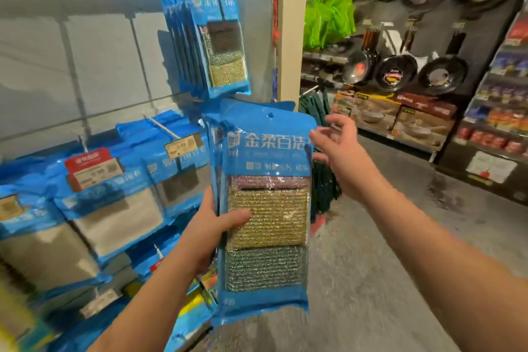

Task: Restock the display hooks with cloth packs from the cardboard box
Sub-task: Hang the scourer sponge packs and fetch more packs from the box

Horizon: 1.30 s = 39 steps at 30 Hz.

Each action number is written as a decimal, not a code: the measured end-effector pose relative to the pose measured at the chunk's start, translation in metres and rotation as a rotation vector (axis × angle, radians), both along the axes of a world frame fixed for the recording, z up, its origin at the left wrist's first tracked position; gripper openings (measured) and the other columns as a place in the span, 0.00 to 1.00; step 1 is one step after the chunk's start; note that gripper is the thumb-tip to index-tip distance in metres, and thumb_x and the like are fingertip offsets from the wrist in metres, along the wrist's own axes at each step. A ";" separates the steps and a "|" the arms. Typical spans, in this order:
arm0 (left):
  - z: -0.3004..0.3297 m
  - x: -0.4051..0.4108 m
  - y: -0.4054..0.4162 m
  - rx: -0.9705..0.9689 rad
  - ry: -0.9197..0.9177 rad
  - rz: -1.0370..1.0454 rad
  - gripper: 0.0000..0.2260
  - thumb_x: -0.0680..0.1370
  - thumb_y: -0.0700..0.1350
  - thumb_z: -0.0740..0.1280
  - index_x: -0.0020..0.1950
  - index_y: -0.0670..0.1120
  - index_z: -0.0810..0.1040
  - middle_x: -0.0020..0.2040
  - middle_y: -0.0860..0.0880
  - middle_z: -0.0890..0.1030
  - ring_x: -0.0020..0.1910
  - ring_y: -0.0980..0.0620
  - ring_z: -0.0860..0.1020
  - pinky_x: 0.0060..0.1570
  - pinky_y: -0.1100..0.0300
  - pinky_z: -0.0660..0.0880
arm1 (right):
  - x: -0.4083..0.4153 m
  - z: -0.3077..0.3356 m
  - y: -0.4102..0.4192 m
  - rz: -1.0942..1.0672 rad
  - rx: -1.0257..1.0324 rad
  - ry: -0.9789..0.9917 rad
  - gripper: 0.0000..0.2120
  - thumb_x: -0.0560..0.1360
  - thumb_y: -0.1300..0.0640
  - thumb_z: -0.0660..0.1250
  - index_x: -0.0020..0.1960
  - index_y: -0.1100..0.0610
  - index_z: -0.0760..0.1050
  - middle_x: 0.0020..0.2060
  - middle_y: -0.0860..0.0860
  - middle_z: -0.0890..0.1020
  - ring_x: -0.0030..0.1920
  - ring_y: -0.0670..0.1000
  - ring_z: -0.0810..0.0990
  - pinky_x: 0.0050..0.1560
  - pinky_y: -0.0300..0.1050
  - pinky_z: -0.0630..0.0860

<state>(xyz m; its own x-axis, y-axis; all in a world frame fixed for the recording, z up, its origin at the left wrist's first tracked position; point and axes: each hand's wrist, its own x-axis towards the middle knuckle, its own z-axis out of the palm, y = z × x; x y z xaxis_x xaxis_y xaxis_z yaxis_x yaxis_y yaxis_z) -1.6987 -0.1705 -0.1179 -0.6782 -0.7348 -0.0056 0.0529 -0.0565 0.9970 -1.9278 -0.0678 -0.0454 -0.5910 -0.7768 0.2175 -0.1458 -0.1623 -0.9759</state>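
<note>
Before a shop's hook wall, the left hand (213, 226) grips upright blue plastic cloth packs (264, 208), punched hole topmost, nearest the slack-fingered right hand (335, 148).

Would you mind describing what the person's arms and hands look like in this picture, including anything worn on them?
Both forearms are bare as far as the frame shows: no sleeves, gloves, watch or bracelets are visible. The left hand and the right hand show no rings, though motion blur hides fine detail.
</note>
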 end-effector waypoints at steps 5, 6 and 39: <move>0.013 -0.043 -0.042 -0.033 0.033 0.074 0.38 0.56 0.51 0.79 0.64 0.62 0.70 0.49 0.61 0.84 0.45 0.61 0.82 0.47 0.65 0.76 | -0.053 0.040 -0.067 0.162 0.036 0.179 0.10 0.77 0.61 0.69 0.54 0.48 0.74 0.58 0.58 0.79 0.47 0.46 0.81 0.47 0.41 0.79; 0.013 -0.050 -0.055 -0.039 0.045 0.099 0.40 0.55 0.52 0.79 0.65 0.60 0.70 0.53 0.57 0.84 0.47 0.59 0.82 0.47 0.65 0.76 | -0.061 0.044 -0.081 0.172 0.031 0.187 0.10 0.77 0.62 0.70 0.52 0.48 0.76 0.56 0.58 0.80 0.47 0.47 0.81 0.52 0.47 0.80; 0.104 -0.173 -0.228 -0.146 0.206 0.415 0.38 0.54 0.61 0.78 0.62 0.55 0.74 0.49 0.53 0.83 0.45 0.57 0.83 0.46 0.58 0.77 | -0.179 0.193 -0.379 0.191 -0.365 0.248 0.32 0.60 0.45 0.73 0.64 0.49 0.76 0.63 0.53 0.76 0.62 0.55 0.79 0.65 0.60 0.75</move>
<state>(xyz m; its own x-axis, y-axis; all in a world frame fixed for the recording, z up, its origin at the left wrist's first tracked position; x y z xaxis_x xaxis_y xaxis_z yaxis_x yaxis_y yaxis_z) -1.8718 -0.3989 -0.0135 -0.3042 -0.9265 0.2217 0.2384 0.1512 0.9593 -2.1064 -0.4467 0.1477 -0.3408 -0.7135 0.6121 -0.3008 -0.5341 -0.7901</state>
